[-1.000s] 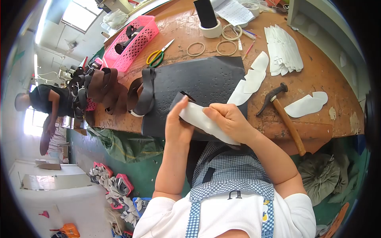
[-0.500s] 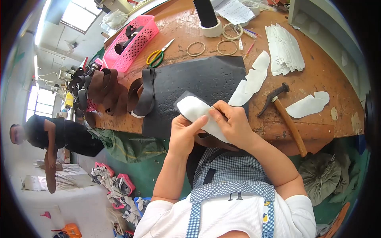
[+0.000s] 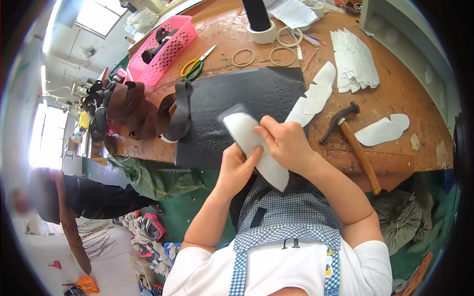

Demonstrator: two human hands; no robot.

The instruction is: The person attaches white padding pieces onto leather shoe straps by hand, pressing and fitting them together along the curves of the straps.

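A white curved liner piece (image 3: 271, 171), laid on a dark piece of material that shows past both ends, is held between my hands over the front edge of the black mat (image 3: 212, 113). My left hand (image 3: 235, 166) grips its near-left edge, thumb on the white face. Fingers of my right hand (image 3: 285, 142) pinch the opposite edge. More white pieces (image 3: 316, 98) lie overlapping at the mat's right edge. To the right is a hammer (image 3: 356, 148) with a wooden handle, beside another white piece pair (image 3: 382, 130).
Dark brown looped strips (image 3: 131, 108) sit left of the mat, near a pink basket (image 3: 165, 47) and scissors (image 3: 197, 64). Tape rings (image 3: 282, 56) and a stack of white pieces (image 3: 354, 61) lie farther back. A person (image 3: 74, 197) stands at the left.
The white piece has turned to a steeper slant, so more of its length shows. My right hand has moved slightly up its edge. The person at left has moved nearer.
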